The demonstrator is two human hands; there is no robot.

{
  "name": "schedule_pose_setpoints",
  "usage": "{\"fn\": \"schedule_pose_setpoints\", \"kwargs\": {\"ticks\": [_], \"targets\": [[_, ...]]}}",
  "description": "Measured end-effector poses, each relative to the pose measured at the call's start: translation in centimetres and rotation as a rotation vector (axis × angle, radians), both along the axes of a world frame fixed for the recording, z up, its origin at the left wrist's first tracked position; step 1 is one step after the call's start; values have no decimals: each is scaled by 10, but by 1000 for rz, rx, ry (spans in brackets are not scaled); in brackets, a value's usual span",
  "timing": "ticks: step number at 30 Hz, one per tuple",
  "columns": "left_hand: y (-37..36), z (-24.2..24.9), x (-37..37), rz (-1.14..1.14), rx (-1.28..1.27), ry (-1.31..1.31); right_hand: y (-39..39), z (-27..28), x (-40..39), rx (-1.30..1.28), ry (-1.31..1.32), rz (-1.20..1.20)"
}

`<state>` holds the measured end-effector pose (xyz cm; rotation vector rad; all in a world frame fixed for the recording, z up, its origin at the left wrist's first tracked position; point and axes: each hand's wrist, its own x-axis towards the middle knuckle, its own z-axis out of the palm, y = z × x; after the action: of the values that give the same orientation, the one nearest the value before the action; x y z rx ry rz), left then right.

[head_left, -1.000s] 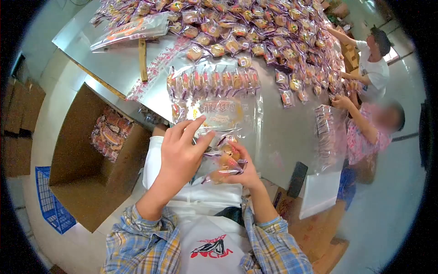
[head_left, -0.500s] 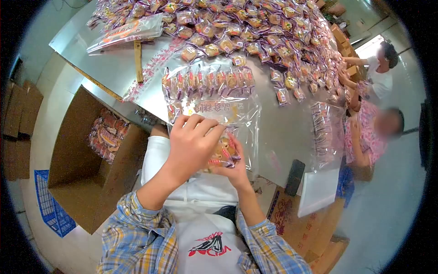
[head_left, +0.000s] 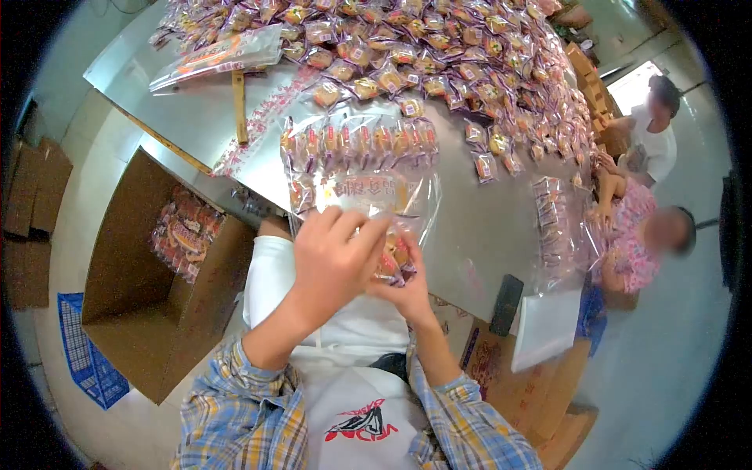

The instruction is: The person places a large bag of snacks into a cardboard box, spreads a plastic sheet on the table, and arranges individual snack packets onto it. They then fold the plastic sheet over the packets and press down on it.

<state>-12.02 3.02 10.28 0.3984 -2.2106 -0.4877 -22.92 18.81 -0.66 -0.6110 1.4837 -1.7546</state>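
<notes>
A clear printed plastic bag (head_left: 368, 188) lies flat on the metal table in front of me. A row of wrapped pastries (head_left: 356, 141) fills its far end, and another wrapped pastry (head_left: 301, 194) sits nearer, at its left side. My left hand (head_left: 333, 258) is over the bag's near end, fingers bent and close together; what they hold, if anything, is hidden. Just right of it, my right hand (head_left: 407, 286) cups a few wrapped pastries (head_left: 394, 258), palm turned up. The left hand partly covers these.
A big heap of wrapped pastries (head_left: 439, 59) covers the far table. Flat printed bags (head_left: 219, 59) lie at left; another filled bag (head_left: 552, 227) lies at right, near a dark block (head_left: 507, 304). An open carton (head_left: 125, 290) holds packed bags. Two people are at the right.
My left hand has drawn slightly back toward me, away from the near pastry in the bag. My right hand keeps its pastries. At right, the co-workers' arms have shifted.
</notes>
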Motion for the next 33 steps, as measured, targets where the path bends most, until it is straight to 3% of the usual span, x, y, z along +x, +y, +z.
{"fn": "schedule_pose_setpoints", "kwargs": {"ticks": [2,4,6,8,11,14,15,18,19,21,23,27,31,33], "targets": [[9,-12,7,27,27,34,-16,-6,3,-67,54,-216],[25,-32,9,118,140,103,-31,0,8,-97,-184,-367],[46,-47,18,-11,253,175,-49,-16,15,-170,-291,-525],[74,-66,28,-166,317,238,-66,-29,11,-46,63,-556],[105,-93,26,-17,783,266,-87,-46,-6,43,546,-655],[99,-103,11,33,1422,451,-110,-25,-9,322,990,-746],[87,-112,6,51,1418,432,-119,-39,-11,71,804,-740],[53,-98,-11,190,1545,593,-128,-30,-4,132,731,-634],[45,-105,-14,179,1559,576,-128,-37,-2,235,883,-639],[30,-114,-22,124,1555,556,-130,-48,2,164,743,-571],[23,-113,-33,148,1795,775,-134,-55,3,123,702,-550],[6,-92,-36,304,1822,663,-123,-62,-9,160,738,-387],[5,-101,-37,383,1715,745,-116,-54,-13,59,759,-275],[0,-98,-36,396,1692,743,-114,-53,-14,132,765,-270]]}}
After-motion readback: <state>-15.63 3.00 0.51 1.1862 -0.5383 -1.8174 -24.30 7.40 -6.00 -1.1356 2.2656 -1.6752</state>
